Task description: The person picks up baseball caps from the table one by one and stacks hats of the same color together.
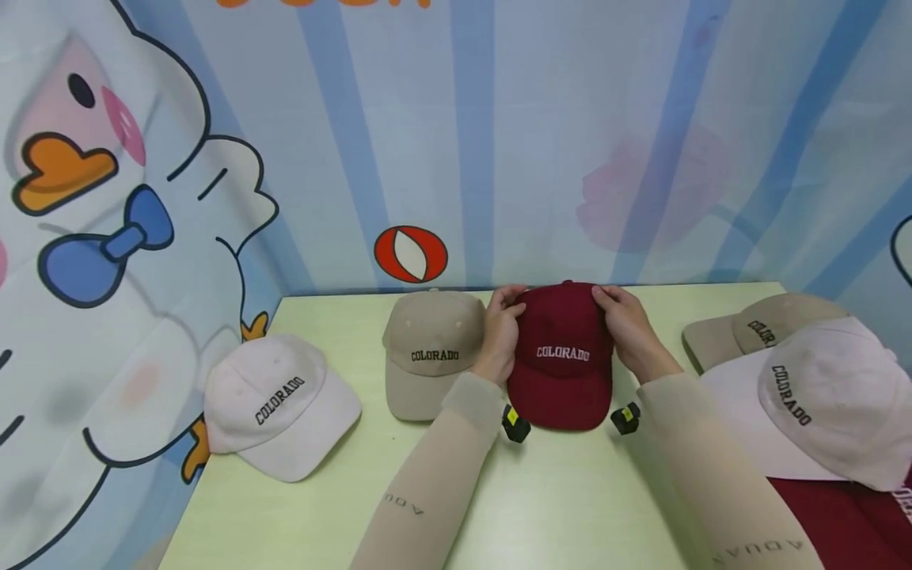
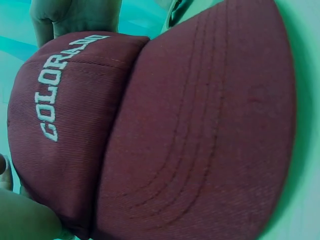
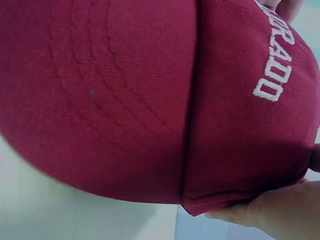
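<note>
A dark red baseball cap (image 1: 563, 380) with white COLORADO lettering faces the front, its brim toward me. My left hand (image 1: 502, 336) holds its left side, fingers curled at the crown. On the other side my right hand (image 1: 632, 328) grips the crown's edge, thumb and fingers around it. Up close, the left wrist view shows the red cap (image 2: 200, 125) with its stitched brim, and the right wrist view shows the cap's crown (image 3: 240, 130) with fingers at its lower edge. A beige cap (image 1: 435, 332) stands just left of my left hand, partly covered by that arm.
A white cap (image 1: 285, 404) sits at the table's left. To the right, another white cap (image 1: 834, 404) overlaps a beige cap (image 1: 720, 332) and dark red caps (image 1: 834, 514). The pale green table (image 1: 570, 499) ends at a printed backdrop (image 1: 541, 142).
</note>
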{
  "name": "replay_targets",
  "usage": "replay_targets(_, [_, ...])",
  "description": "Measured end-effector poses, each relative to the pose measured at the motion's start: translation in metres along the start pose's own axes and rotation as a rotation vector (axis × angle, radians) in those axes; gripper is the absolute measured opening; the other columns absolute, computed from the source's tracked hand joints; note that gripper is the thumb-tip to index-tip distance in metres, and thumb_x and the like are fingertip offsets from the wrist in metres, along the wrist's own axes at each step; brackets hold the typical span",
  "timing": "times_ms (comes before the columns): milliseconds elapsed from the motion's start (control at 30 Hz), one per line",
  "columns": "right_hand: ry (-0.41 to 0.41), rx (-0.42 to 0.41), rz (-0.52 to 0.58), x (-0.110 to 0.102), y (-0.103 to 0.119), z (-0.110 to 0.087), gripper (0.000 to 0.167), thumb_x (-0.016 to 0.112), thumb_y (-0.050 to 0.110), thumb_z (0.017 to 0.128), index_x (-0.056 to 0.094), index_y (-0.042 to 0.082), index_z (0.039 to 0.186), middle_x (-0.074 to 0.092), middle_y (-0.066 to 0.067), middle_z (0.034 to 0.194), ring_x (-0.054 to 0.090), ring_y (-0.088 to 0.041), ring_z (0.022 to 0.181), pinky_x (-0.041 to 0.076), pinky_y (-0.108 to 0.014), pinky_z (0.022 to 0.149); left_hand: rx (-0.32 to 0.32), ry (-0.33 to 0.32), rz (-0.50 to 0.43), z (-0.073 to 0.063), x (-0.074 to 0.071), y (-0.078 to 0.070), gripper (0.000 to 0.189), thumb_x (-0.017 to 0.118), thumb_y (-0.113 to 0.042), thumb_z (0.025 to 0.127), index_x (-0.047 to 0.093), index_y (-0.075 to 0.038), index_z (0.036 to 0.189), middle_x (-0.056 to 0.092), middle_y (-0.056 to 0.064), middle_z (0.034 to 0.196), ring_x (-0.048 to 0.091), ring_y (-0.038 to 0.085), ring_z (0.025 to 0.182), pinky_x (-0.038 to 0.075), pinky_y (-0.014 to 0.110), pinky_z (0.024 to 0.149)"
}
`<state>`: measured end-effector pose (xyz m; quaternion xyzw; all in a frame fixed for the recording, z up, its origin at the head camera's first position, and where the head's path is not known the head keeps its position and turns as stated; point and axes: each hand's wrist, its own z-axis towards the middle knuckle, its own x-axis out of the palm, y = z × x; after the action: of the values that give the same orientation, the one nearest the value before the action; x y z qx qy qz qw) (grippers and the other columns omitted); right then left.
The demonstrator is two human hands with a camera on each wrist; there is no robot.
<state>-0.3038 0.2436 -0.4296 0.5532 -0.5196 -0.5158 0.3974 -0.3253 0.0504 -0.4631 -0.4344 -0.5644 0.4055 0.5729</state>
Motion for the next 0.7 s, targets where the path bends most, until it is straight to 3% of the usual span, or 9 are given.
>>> replay_targets(267, [-0.011,0.049,0.026,0.006,-0.007,0.014,0.028,0.041,0.038,0.112,0.054,0.014,0.115,0.051,0.001,0.108,0.054,-0.01,0.094,0.048,-0.025,0.084,-0.012,-0.016,0.014,0.004,-0.001,0.009,0.032,0.046,-0.003,0.102,0.06,-0.006,0.131,0.06,0.008,0.133,0.058,0.019,0.113,0.045,0.036,0.103])
replay_targets(467, [-0.022,0.074,0.058,0.007,-0.01,0.02,0.025,0.042,0.038,0.111,0.056,0.017,0.116,0.051,0.002,0.111,0.054,-0.011,0.097,0.046,-0.028,0.089,-0.007,-0.038,0.055,0.005,0.0,0.011,0.032,0.045,-0.004,0.104,0.059,-0.006,0.133,0.058,0.011,0.136,0.057,0.025,0.122,0.044,0.041,0.109])
replay_targets(700, [-0.01,0.051,0.016,0.003,-0.014,0.022,0.044,0.041,0.039,0.111,0.053,0.01,0.141,0.052,0.0,0.122,0.054,-0.009,0.103,0.046,-0.027,0.094,-0.001,-0.03,0.137,0.003,0.001,0.008,0.038,0.045,-0.006,0.106,0.056,-0.009,0.142,0.054,0.011,0.147,0.053,0.028,0.134,0.041,0.043,0.116])
